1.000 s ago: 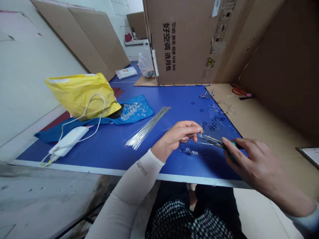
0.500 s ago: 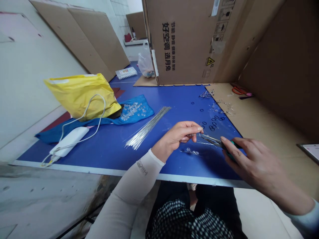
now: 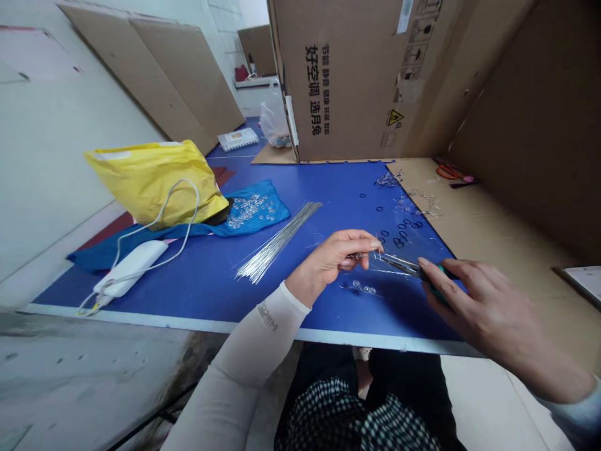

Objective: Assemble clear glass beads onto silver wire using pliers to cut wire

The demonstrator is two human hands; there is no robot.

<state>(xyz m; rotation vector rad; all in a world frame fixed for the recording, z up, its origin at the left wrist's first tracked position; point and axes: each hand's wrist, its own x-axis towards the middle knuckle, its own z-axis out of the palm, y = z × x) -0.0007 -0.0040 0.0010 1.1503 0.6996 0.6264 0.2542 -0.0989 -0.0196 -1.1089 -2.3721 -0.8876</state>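
Note:
My left hand (image 3: 345, 250) pinches a thin wire with small clear beads, held just above the blue table. Wrapped round the green handles of long-nose pliers (image 3: 404, 265) is my right hand (image 3: 474, 300). The pliers' tips point left and reach the wire beside my left fingertips; whether they touch it is too small to tell. Below my left hand, a wire with several clear beads (image 3: 364, 288) lies on the table. A bundle of straight silver wires (image 3: 279, 243) rests to the left of my left hand.
Black rings (image 3: 402, 235) and bent wire pieces (image 3: 389, 179) lie beyond my hands. At left are a yellow bag (image 3: 159, 181), clear beads on blue cloth (image 3: 277, 203) and a white power strip (image 3: 131, 268) with its cable. Cardboard (image 3: 366, 81) stands behind; red scissors (image 3: 448, 171) lie right.
The pliers and my right hand have shifted very slightly right and down. My left hand keeps its pinch in nearly the same place.

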